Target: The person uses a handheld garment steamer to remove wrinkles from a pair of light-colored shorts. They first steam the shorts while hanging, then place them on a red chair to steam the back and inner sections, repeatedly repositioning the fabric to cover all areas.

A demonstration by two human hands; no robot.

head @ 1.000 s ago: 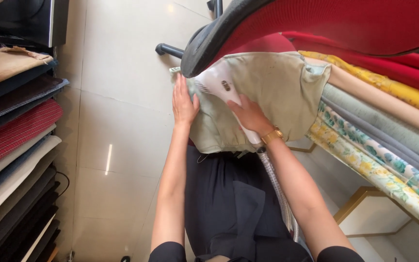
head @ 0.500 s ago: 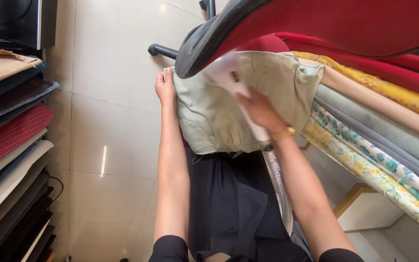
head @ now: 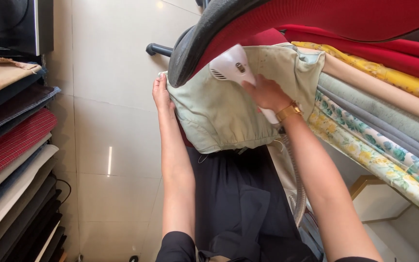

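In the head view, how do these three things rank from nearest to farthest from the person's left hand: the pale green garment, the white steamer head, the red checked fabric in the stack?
1. Pale green garment: its edge is held by the left hand.
2. White steamer head: to the right, on the garment.
3. Red checked fabric: far left, in the stack.

Pale glossy floor tiles (head: 107, 121) fill the middle, catching a streak of light at 7 o'clock. Stacked folded fabrics (head: 10, 160) (plaid, beige, dark) line 9 o'clock; rolled cloth bolts (head: 384, 111) slope across 3 o'clock.
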